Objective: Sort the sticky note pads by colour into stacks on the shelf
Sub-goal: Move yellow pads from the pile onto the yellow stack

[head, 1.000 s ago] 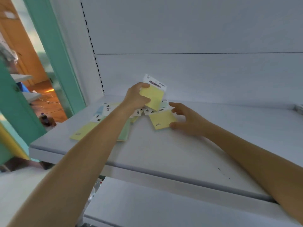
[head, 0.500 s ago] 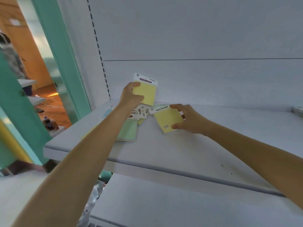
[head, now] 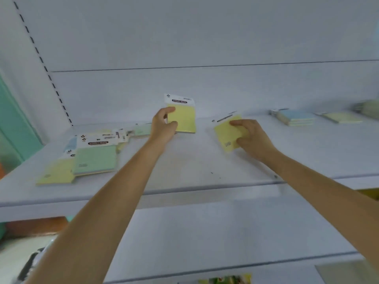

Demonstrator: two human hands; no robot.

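Note:
My left hand [head: 164,125] grips a yellow sticky note pad [head: 183,116] with a white header card, held upright above the white shelf [head: 194,169]. My right hand [head: 251,136] holds a second yellow pad [head: 226,133], tilted, just over the shelf to the right. A loose pile of pads lies at the left: a green pad [head: 95,158] on top, a yellow pad [head: 56,174] in front, a blue one [head: 70,143] behind. At the far right stand a blue stack [head: 294,117] and a yellow stack [head: 341,117].
The shelf's back panel rises behind everything, with a slotted upright [head: 44,64] at the left. A lower shelf [head: 205,232] sits beneath my arms. A teal frame [head: 14,128] borders the left side.
Both hands have moved right along the shelf, away from the pile, each carrying its yellow pad. The view has swung right, bringing the blue and yellow stacks into sight.

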